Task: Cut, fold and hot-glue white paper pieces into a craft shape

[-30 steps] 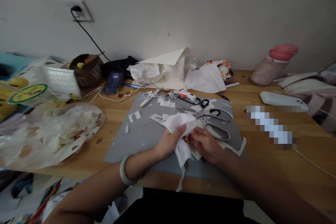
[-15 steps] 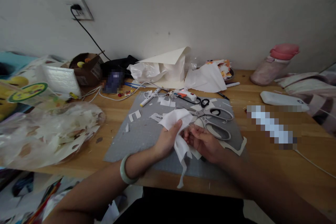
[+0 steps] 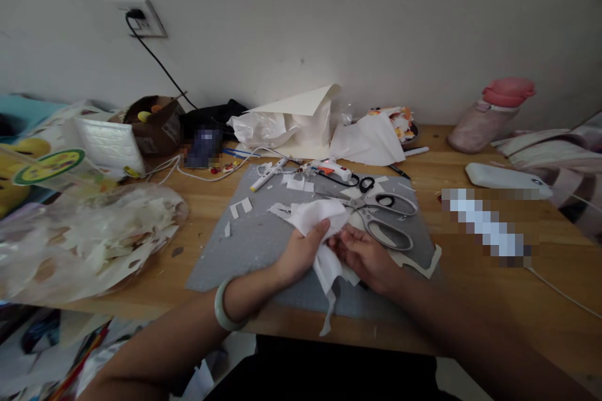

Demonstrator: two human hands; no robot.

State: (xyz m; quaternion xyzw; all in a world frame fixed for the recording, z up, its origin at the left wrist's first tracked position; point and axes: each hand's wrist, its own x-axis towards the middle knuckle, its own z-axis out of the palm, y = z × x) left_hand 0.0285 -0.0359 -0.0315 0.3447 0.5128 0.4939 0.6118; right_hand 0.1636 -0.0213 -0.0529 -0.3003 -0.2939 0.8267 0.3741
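A crumpled white paper piece (image 3: pixel 316 217) is held between both hands above the grey mat (image 3: pixel 254 244). My left hand (image 3: pixel 300 254) grips its left side with the thumb on top; a pale green bangle sits on that wrist. My right hand (image 3: pixel 364 255) pinches the paper's right edge. A narrow strip of the paper hangs down past the desk's front edge. Large grey-handled scissors (image 3: pixel 383 220) lie on the mat just beyond my right hand.
White scraps, a marker (image 3: pixel 268 177) and a glue gun (image 3: pixel 333 169) lie at the mat's far edge. A clear bag of paper offcuts (image 3: pixel 89 238) fills the left side. Folded white sheets (image 3: pixel 301 119), a pink bottle (image 3: pixel 489 116) and a white case (image 3: pixel 505 178) stand farther back and right.
Both hands keep hold of the paper and shift it slightly; the hanging strip has swung a little. Nothing else on the desk has moved.
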